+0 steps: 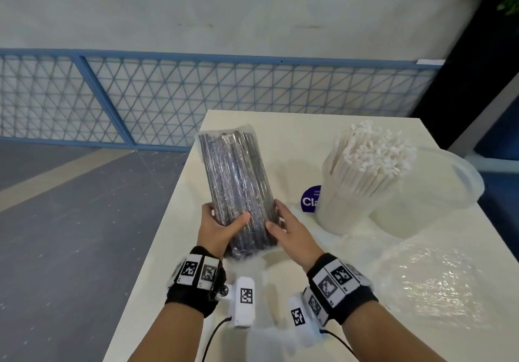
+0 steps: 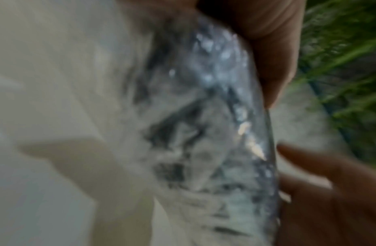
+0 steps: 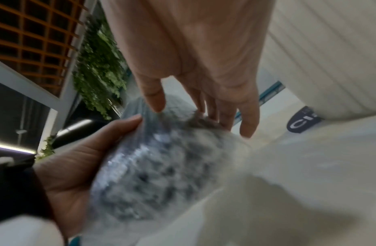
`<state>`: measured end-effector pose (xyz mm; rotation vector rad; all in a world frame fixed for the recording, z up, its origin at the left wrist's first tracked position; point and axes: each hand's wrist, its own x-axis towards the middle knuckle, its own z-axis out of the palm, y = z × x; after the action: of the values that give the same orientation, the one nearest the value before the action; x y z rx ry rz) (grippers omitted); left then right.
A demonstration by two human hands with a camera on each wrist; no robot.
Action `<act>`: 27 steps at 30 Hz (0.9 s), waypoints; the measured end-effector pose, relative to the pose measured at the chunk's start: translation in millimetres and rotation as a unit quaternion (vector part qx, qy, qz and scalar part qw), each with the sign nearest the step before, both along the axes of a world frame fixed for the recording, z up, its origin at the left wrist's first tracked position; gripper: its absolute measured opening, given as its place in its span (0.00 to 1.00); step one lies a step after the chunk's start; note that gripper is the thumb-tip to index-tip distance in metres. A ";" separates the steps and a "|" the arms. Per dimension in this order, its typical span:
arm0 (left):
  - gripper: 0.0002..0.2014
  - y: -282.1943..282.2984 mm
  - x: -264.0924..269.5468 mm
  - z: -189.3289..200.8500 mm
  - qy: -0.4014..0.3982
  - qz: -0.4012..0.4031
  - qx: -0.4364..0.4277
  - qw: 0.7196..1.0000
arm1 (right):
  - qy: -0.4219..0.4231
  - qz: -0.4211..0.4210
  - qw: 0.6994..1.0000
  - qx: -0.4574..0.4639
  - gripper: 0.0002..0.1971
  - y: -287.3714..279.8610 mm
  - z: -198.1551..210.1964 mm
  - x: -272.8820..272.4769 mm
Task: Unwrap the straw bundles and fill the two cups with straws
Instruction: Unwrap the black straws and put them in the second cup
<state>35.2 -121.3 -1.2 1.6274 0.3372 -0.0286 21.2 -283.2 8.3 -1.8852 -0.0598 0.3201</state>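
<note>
A bundle of black straws (image 1: 238, 182) in clear crinkly wrap stands tilted over the table's left part, also blurred in the wrist views (image 2: 214, 116) (image 3: 161, 166). My left hand (image 1: 222, 225) (image 3: 77, 166) grips its lower end, thumb across the front and fingers curled round the left side. My right hand (image 1: 283, 221) (image 3: 193, 66) touches the bundle's lower right side with nearly straight fingers. To the right a clear cup (image 1: 351, 201) is packed with white straws (image 1: 376, 151). A second clear cup (image 1: 438, 193) stands beside it, with nothing visible in it.
A loose clear wrapper (image 1: 438, 286) lies on the cream table (image 1: 174, 277) at the near right. A round blue sticker (image 1: 310, 200) sits left of the filled cup. The table's left edge drops to grey floor, with a blue mesh fence (image 1: 140, 97) beyond.
</note>
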 end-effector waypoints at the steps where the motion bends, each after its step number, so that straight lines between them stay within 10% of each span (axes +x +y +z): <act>1: 0.33 -5.5 -7.5 3.2 -0.034 -0.009 0.020 0.999 | -0.023 0.003 0.999 0.025 0.29 -0.5 8.1 -4.4; 12: 0.48 -96.4 -77.9 30.2 -0.214 -0.168 0.138 0.952 | -0.084 -0.075 0.978 0.176 0.43 -66.7 47.6 -48.7; 15: 0.28 -120.3 -83.5 39.8 -0.262 -0.222 0.177 0.922 | -0.096 -0.122 0.971 0.184 0.32 -109.3 54.8 -60.8; 27: 0.40 -243.5 -45.1 46.8 -0.097 -0.317 0.069 0.941 | -0.092 -0.138 0.971 0.175 0.36 -260.7 45.7 -83.1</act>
<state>-9.9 -364.8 45.6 1.8017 -0.3551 -0.3380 -61.9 -543.9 54.0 -1.5425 0.0194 -0.0564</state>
